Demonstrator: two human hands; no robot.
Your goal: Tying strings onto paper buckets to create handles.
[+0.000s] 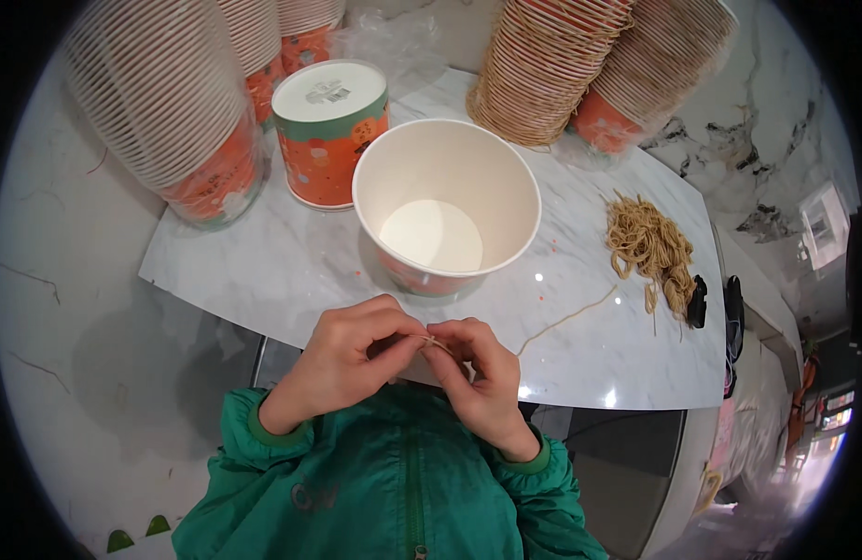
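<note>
Just in front of my chest, at the near edge of the table, my two hands meet fingertip to fingertip. My left hand [364, 347] pinches a thin tan twine [568, 320], and my right hand [475, 366] grips the same twine close beside it. From behind my right hand its loose end runs out over the tabletop to the right. Beyond my hands stands an open paper bucket [447, 187], white inside with an orange and green outside, with nothing in it. A tangled heap of cut twine [649, 245] lies on the table's right side.
Left of the open bucket, an upside-down orange paper bucket [321, 149] rests on the marble-patterned table [291, 271]. Tall nested bucket stacks stand at the back left [160, 103] and back right; one right stack [552, 70] is wrapped with twine. A black object [698, 302] sits by the twine heap.
</note>
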